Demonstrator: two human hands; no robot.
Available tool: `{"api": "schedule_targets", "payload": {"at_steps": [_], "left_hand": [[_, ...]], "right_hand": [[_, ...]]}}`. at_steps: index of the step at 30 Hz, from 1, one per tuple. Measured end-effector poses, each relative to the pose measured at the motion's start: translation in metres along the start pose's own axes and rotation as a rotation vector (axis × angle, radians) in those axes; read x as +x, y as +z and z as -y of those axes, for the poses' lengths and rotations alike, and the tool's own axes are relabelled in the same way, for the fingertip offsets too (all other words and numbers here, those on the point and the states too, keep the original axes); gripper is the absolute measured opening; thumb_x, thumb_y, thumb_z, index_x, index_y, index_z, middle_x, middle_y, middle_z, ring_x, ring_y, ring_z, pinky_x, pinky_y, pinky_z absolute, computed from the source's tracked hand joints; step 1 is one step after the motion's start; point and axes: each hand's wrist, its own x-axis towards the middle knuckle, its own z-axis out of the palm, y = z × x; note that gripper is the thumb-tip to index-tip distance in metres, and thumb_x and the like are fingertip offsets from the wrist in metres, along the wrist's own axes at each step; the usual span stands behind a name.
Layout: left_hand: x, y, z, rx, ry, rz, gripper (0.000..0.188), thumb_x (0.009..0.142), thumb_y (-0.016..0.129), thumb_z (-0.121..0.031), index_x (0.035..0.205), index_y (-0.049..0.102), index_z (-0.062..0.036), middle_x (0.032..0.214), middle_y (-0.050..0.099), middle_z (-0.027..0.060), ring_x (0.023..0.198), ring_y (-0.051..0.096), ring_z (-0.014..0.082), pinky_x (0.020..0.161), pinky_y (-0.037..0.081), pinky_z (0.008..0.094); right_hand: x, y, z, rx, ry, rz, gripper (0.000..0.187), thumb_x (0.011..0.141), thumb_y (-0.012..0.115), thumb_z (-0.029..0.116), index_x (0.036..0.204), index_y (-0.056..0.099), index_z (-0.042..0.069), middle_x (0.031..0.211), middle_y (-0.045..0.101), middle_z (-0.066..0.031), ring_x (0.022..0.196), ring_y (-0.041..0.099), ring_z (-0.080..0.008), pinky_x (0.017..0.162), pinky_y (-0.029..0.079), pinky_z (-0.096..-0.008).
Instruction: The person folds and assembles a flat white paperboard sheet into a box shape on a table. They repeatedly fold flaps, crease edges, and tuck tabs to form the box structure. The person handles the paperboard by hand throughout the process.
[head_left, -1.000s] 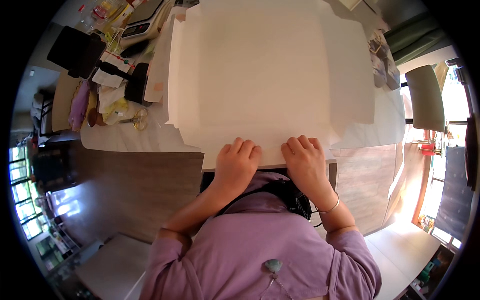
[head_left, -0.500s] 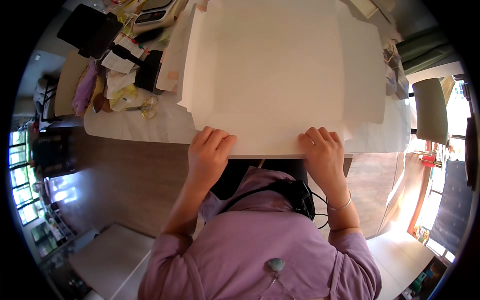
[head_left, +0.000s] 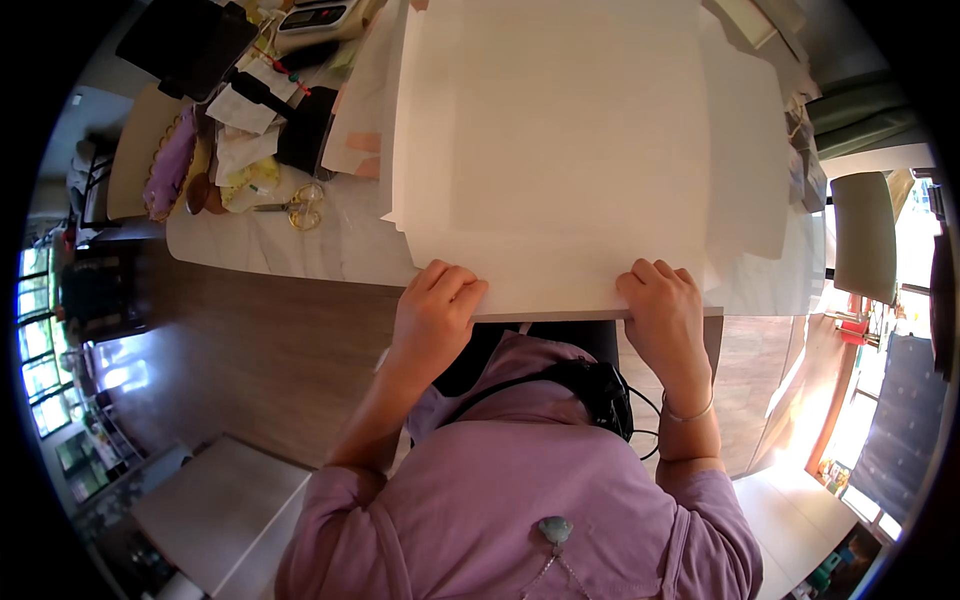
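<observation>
A big white sheet of card or stiff paper, with creases and notched flaps along its sides, lies over the marble-patterned table. Its near edge comes to the table's front edge. My left hand is closed on that near edge at the left, fingers curled over it. Some way along to the right, my right hand pinches the same edge, fingers bent. Both thumbs are partly hidden. A bracelet circles my right wrist.
Left of the sheet lie gold-handled scissors, a black stand, crumpled wrappers and a purple item in a basket. A digital scale stands farther back. Small boxes sit at the right. A chair back rises beyond.
The white sheet and both my hands have shifted a little to the right. My grip on the near edge looks the same.
</observation>
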Motion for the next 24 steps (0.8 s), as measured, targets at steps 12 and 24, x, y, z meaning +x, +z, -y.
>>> {"api": "schedule_targets", "payload": {"at_steps": [12, 24], "left_hand": [[0.026, 0.019, -0.031, 0.087, 0.083, 0.104, 0.027, 0.070, 0.068, -0.002, 0.097, 0.071, -0.0052, 0.093, 0.063, 0.0027, 0.088, 0.061, 0.0214, 0.073, 0.051, 0.0359], [0.046, 0.010, -0.028, 0.142, 0.017, 0.370, 0.016, 0.071, 0.074, -0.007, 0.086, 0.071, -0.0107, 0.089, 0.062, 0.0002, 0.088, 0.062, 0.0202, 0.076, 0.049, 0.0351]], "right_hand": [[0.012, 0.025, 0.026, 0.050, -0.111, -0.204, 0.013, 0.069, 0.066, 0.004, 0.077, 0.057, 0.007, 0.078, 0.051, -0.0038, 0.073, 0.054, -0.0205, 0.061, 0.044, -0.0335], [0.026, 0.013, 0.011, 0.158, -0.073, -0.014, 0.017, 0.063, 0.071, -0.001, 0.073, 0.060, 0.009, 0.080, 0.056, -0.0040, 0.078, 0.061, -0.0222, 0.062, 0.047, -0.0355]]}}
